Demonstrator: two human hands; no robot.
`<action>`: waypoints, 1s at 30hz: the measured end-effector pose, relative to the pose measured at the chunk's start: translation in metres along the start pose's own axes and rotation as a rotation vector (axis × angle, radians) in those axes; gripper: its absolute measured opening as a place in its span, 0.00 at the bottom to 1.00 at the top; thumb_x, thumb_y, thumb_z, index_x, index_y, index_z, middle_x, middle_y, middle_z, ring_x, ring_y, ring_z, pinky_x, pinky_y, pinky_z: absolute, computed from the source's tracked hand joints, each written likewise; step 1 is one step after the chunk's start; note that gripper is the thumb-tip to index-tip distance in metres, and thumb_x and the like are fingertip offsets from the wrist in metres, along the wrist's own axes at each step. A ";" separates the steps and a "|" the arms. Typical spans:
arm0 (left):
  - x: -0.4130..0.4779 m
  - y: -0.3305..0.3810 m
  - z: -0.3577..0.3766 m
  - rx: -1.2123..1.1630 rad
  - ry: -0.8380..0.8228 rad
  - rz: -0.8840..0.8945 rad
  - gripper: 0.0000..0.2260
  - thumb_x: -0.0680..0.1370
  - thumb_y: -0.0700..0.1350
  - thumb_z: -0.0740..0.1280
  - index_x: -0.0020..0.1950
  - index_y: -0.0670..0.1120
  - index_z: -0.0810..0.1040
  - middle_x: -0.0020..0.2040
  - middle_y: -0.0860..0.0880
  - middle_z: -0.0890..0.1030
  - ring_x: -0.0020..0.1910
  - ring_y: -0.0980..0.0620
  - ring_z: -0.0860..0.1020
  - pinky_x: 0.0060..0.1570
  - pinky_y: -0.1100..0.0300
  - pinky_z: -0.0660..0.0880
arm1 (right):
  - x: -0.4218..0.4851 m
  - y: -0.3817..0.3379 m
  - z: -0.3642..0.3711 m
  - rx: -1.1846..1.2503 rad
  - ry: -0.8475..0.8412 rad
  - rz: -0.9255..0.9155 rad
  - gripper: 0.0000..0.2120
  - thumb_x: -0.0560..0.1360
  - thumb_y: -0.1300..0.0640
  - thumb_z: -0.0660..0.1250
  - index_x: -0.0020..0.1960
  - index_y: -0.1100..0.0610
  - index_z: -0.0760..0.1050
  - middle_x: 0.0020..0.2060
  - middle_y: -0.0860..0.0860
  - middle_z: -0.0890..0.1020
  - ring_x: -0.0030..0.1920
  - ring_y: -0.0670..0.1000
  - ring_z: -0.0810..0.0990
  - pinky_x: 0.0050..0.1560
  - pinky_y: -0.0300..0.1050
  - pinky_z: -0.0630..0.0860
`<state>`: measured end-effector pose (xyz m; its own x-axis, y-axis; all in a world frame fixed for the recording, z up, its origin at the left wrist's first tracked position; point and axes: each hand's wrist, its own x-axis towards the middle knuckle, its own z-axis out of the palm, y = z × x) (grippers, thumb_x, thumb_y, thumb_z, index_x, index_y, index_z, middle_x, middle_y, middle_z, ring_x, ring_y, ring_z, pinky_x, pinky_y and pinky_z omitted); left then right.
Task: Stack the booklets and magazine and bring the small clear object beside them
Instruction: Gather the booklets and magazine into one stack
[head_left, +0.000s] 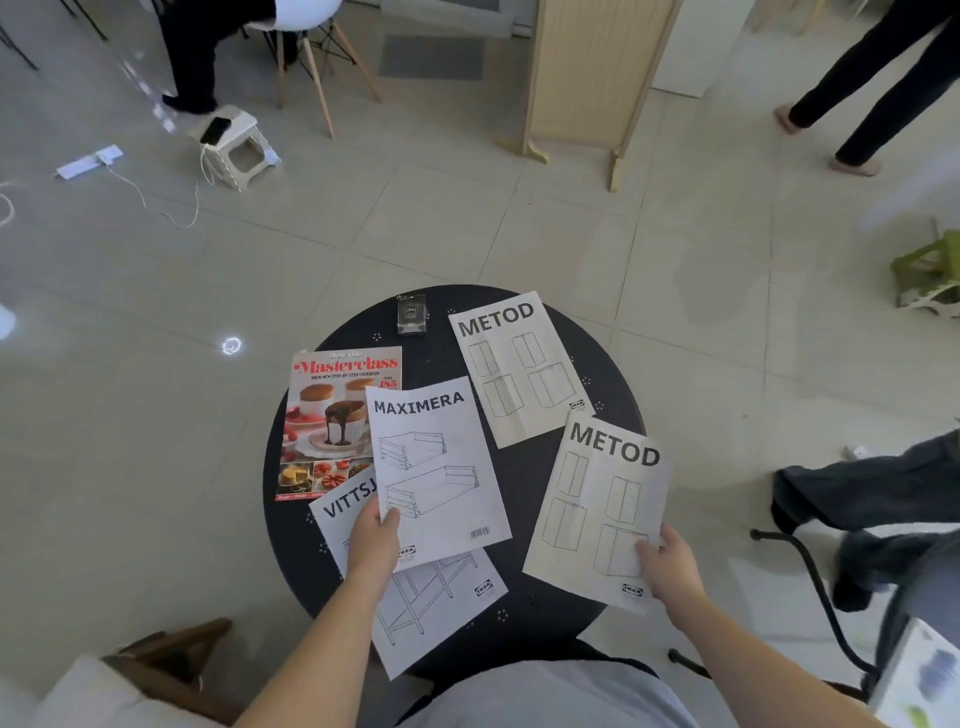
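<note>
On a round black table (524, 478) lie several booklets. My left hand (373, 543) pinches the lower left corner of the MAXIMERA booklet (441, 467), which overlaps the VITTSJÖ booklet (431, 608) and a Masterclass magazine (327, 421) at the left. My right hand (670, 564) grips the lower right corner of a METOD booklet (597, 504). A second METOD booklet (514, 364) lies flat at the far side. A small clear box (411, 314) stands at the table's far edge.
A wooden chair (171, 654) sits at the lower left and a black chair frame (821, 587) at the right. Another person's legs (862, 93) stand on the tiled floor at top right. A white stool (234, 145) with a phone lies far left.
</note>
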<state>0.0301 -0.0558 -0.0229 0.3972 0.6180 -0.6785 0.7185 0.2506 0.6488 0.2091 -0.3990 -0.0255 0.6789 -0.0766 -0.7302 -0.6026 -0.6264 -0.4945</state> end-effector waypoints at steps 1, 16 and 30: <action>-0.004 -0.002 -0.005 -0.005 -0.007 0.005 0.17 0.89 0.42 0.59 0.76 0.51 0.75 0.68 0.48 0.83 0.64 0.42 0.82 0.46 0.53 0.81 | -0.006 0.001 -0.001 0.016 0.001 -0.004 0.14 0.85 0.63 0.59 0.67 0.54 0.75 0.48 0.52 0.86 0.44 0.56 0.84 0.38 0.47 0.77; -0.047 -0.018 -0.087 0.001 -0.101 0.082 0.18 0.88 0.41 0.57 0.74 0.53 0.78 0.66 0.50 0.84 0.62 0.47 0.82 0.50 0.50 0.82 | -0.103 0.013 0.020 0.358 -0.042 -0.154 0.10 0.86 0.63 0.64 0.63 0.56 0.82 0.54 0.56 0.90 0.55 0.62 0.89 0.61 0.68 0.83; -0.081 0.003 -0.098 -0.105 -0.303 0.187 0.16 0.89 0.46 0.60 0.74 0.58 0.79 0.63 0.58 0.87 0.64 0.53 0.85 0.65 0.45 0.82 | -0.149 -0.049 0.082 0.352 -0.313 -0.294 0.13 0.86 0.63 0.62 0.67 0.55 0.79 0.59 0.53 0.90 0.60 0.57 0.89 0.65 0.65 0.83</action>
<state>-0.0559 -0.0322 0.0680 0.6786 0.4154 -0.6058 0.5613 0.2386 0.7925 0.1028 -0.2937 0.0690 0.7149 0.3299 -0.6165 -0.5470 -0.2853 -0.7870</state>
